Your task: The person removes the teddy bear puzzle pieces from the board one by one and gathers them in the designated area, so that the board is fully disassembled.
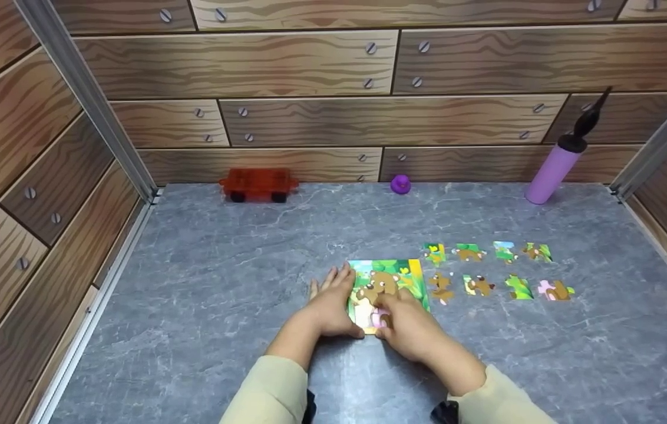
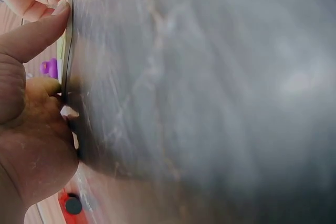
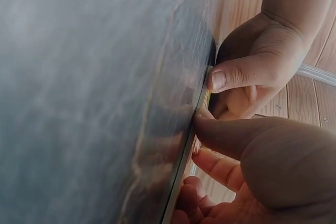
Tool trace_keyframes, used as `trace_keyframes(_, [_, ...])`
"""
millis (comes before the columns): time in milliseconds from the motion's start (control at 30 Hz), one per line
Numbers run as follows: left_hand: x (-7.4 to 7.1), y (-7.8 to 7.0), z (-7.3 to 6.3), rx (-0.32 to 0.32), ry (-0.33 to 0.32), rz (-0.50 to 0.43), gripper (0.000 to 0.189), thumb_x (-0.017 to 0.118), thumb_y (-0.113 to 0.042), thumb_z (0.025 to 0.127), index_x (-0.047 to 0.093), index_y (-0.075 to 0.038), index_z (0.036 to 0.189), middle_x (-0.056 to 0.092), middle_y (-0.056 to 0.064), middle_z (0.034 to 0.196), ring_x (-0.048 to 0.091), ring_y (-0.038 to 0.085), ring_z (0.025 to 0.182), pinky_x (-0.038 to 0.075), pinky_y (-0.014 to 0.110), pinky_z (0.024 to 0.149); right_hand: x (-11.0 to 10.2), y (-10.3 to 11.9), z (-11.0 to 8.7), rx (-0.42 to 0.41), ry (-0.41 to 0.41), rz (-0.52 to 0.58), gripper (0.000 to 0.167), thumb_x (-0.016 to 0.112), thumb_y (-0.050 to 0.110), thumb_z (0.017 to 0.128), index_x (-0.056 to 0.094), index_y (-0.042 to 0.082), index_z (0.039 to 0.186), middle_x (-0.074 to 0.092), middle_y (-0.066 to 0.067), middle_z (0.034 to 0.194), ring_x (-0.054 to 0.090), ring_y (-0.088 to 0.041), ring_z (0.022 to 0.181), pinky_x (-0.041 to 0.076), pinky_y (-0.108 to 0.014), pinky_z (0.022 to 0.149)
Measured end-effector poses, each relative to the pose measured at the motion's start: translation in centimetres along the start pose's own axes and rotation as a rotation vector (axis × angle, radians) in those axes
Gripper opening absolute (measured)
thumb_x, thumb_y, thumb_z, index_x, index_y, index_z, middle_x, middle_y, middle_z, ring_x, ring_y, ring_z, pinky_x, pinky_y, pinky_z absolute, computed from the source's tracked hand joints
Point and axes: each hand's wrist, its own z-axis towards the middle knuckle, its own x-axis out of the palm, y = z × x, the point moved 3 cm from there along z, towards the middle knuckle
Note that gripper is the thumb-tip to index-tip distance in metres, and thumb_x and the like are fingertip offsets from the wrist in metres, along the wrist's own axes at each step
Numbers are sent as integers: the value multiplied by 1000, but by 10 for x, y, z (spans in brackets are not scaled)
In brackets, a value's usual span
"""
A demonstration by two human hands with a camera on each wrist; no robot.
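Observation:
A square jigsaw puzzle (image 1: pixel 391 268) with a brown bear picture lies flat on the grey table. My left hand (image 1: pixel 333 306) rests along its left side, fingers extended and thumb at the bottom edge. The right hand (image 1: pixel 410 321) grips the lower part, index finger bent over the picture and thumb against the bottom edge. Its fingers hide some of the picture. Both wrist views are low and side-on: the left thumb (image 2: pixel 39 38) meets the puzzle's thin edge, and the right thumb (image 3: pixel 226 129) touches it too.
Several loose jigsaw pieces (image 1: pixel 468 253) lie in two rows right of the puzzle. Along the back wall stand a red toy wagon (image 1: pixel 258 184), a purple rubber duck (image 1: pixel 400 184) and a purple hand pump (image 1: pixel 554 171). Wood-patterned walls (image 1: pixel 310 65) enclose the table.

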Motion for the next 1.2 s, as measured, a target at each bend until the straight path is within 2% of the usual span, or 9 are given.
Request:
trace_keyframes(300, [0,-1,0,-8,-7,9,123,100,-30,69,29,-4,167,14,12,177,6,34,163,-4,63,127,-1,1,0,10,-12,26,46,88,3,83,67,0,124,57,-11,105,56,-23,88,55,-48,82])
trace_keyframes(500, [-2,-2,-1,1,-9,14,123,99,-30,69,29,-4,167,14,12,177,7,35,163,-3,64,126,-2,2,0,-22,-50,40,43,89,1,79,68,2,117,65,-10,108,65,-31,100,56,-52,93])
trace_keyframes(667, [-2,-2,-2,9,-10,2,122,99,-28,69,30,-3,166,16,13,176,8,36,163,-2,64,127,-3,2,0,-67,-81,71,41,87,-8,76,66,6,108,65,-2,91,61,-19,83,56,-43,78])
trace_keyframes(800, [-2,-2,-3,14,-14,-9,122,100,-28,69,31,-2,166,17,14,176,8,36,163,-1,64,127,-1,1,0,-87,-72,126,45,84,-11,75,64,6,111,63,3,85,59,-12,76,54,-33,69])
trace_keyframes(967, [-3,-2,-2,19,-16,-3,121,100,-28,69,31,-2,166,17,14,176,9,37,162,-1,64,127,1,-3,2,-74,-45,196,44,84,-6,80,63,5,116,61,6,83,57,-7,69,51,-26,63])
trace_keyframes(1200, [-2,-1,-2,13,-8,-1,122,99,-29,69,30,-4,167,16,12,176,7,35,163,-3,64,127,2,-8,2,-83,-49,208,38,80,-6,85,63,3,118,58,7,79,53,-6,68,47,-26,62])
